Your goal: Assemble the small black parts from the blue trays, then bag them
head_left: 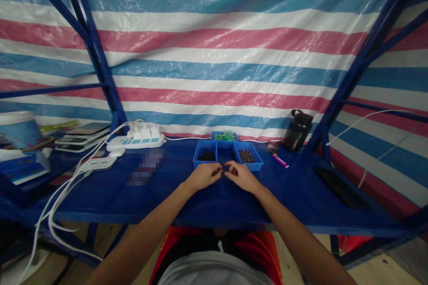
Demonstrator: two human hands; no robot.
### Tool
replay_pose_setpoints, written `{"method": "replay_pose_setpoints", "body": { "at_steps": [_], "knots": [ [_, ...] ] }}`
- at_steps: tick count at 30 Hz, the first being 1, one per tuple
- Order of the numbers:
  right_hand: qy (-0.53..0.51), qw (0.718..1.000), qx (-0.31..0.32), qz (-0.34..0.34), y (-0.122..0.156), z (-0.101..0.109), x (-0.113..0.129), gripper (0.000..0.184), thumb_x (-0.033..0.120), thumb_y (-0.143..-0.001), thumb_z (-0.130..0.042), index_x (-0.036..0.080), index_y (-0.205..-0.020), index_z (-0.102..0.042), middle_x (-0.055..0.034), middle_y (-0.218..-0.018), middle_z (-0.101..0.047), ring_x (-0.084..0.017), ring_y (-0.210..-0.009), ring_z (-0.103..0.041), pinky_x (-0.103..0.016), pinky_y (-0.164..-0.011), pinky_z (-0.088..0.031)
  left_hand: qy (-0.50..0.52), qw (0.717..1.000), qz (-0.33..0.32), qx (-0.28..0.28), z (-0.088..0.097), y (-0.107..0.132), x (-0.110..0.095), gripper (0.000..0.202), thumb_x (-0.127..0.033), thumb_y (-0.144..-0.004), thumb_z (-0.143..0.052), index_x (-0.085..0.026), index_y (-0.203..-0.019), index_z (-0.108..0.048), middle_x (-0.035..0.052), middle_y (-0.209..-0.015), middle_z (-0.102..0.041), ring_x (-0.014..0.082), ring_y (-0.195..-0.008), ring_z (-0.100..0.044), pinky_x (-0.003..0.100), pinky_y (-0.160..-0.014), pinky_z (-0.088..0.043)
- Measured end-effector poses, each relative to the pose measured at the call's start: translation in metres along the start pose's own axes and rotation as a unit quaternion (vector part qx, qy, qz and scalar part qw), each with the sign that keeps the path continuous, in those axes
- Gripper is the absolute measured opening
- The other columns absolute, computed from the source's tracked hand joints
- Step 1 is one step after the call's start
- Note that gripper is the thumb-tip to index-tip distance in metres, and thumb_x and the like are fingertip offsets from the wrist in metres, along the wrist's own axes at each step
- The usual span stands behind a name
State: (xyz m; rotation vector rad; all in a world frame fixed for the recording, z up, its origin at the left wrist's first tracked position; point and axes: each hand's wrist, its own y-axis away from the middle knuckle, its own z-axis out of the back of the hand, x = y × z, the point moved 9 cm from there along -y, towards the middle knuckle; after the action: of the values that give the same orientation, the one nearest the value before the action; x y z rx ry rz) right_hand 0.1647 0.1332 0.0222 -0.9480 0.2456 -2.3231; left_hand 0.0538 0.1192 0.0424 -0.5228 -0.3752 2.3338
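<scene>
My left hand and my right hand rest close together on the blue table, just in front of a row of small blue trays. Both hands have their fingers curled in a pinch, fingertips nearly meeting; what they pinch is too small to make out. The left tray holds dark small parts, the middle tray looks mostly bare, and the right tray holds dark, speckled parts. Behind them a fourth tray holds green pieces.
A white power strip with plugs and white cables lies at the left, beside stacked phones and a blue-and-white tub. A dark jar, a pink marker and a black flat object sit to the right. Striped tarp walls surround the table.
</scene>
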Motion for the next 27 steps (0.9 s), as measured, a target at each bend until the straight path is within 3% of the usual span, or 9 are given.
{"method": "replay_pose_setpoints", "body": {
  "at_steps": [3, 6, 12, 14, 16, 21, 27],
  "knots": [
    [0.098, 0.995, 0.025, 0.010, 0.001, -0.007, 0.004, 0.023, 0.027, -0.087, -0.054, 0.018, -0.108, -0.059, -0.0035, -0.088, -0.063, -0.015, -0.079, -0.061, -0.026, -0.074, -0.046, -0.043, 0.995, 0.029, -0.080, 0.024, 0.001, 0.014, 0.017, -0.028, -0.091, -0.048, -0.019, -0.093, -0.061, -0.0002, -0.074, -0.062, 0.0138, -0.069, -0.057, 0.023, -0.063, -0.039],
    [0.204, 0.978, 0.044, 0.007, 0.001, -0.016, 0.012, 0.026, 0.027, -0.091, -0.044, 0.019, -0.112, -0.059, -0.0075, -0.109, -0.060, -0.019, -0.093, -0.062, -0.029, -0.085, -0.046, -0.115, 0.980, 0.080, -0.144, 0.042, 0.004, 0.034, 0.016, -0.026, -0.090, -0.049, -0.019, -0.082, -0.061, 0.0017, -0.072, -0.060, 0.0170, -0.075, -0.055, 0.027, -0.069, -0.039],
    [0.350, 0.929, 0.080, -0.088, -0.023, -0.030, 0.008, 0.039, 0.029, -0.093, -0.034, 0.014, -0.123, -0.053, -0.0189, -0.144, -0.035, -0.027, -0.091, -0.066, -0.041, -0.080, -0.050, -0.149, 0.964, 0.122, -0.184, 0.050, 0.008, 0.052, 0.016, -0.027, -0.088, -0.052, -0.019, -0.081, -0.063, 0.0051, -0.083, -0.061, 0.0219, -0.086, -0.052, 0.033, -0.072, -0.038],
    [0.361, 0.922, 0.077, -0.120, -0.038, -0.030, 0.003, 0.039, 0.024, -0.092, -0.035, 0.010, -0.124, -0.052, -0.0243, -0.143, -0.033, -0.030, -0.091, -0.066, -0.042, -0.079, -0.051, -0.138, 0.966, 0.115, -0.188, 0.052, 0.008, 0.049, 0.015, -0.027, -0.089, -0.051, -0.019, -0.083, -0.063, 0.0053, -0.085, -0.061, 0.0219, -0.087, -0.052, 0.033, -0.074, -0.038],
    [0.362, 0.918, 0.072, -0.147, -0.052, -0.029, -0.003, 0.038, 0.020, -0.090, -0.037, 0.006, -0.122, -0.054, -0.0288, -0.136, -0.041, -0.032, -0.093, -0.065, -0.042, -0.078, -0.051, -0.121, 0.970, 0.098, -0.189, 0.053, 0.008, 0.041, 0.015, -0.025, -0.089, -0.048, -0.019, -0.086, -0.062, 0.0055, -0.087, -0.061, 0.0213, -0.088, -0.052, 0.033, -0.076, -0.039],
    [0.347, 0.920, 0.087, -0.159, -0.070, -0.030, -0.009, 0.030, 0.012, -0.089, -0.038, 0.007, -0.102, -0.066, -0.0236, -0.102, -0.063, -0.030, -0.091, -0.066, -0.037, -0.076, -0.050, -0.034, 0.992, 0.006, -0.124, 0.043, 0.006, 0.011, 0.018, -0.023, -0.092, -0.042, -0.018, -0.092, -0.059, 0.0047, -0.087, -0.061, 0.0168, -0.084, -0.056, 0.027, -0.078, -0.042],
    [0.341, 0.930, 0.104, -0.095, -0.035, -0.028, 0.006, 0.024, 0.015, -0.092, -0.040, 0.017, -0.102, -0.062, -0.0137, -0.106, -0.060, -0.022, -0.086, -0.065, -0.031, -0.074, -0.049, -0.005, 0.999, -0.028, 0.030, 0.003, 0.006, -0.008, 0.018, -0.028, -0.090, -0.046, -0.019, -0.087, -0.061, 0.0009, -0.072, -0.062, 0.0136, -0.065, -0.057, 0.023, -0.063, -0.039]
  ]
}}
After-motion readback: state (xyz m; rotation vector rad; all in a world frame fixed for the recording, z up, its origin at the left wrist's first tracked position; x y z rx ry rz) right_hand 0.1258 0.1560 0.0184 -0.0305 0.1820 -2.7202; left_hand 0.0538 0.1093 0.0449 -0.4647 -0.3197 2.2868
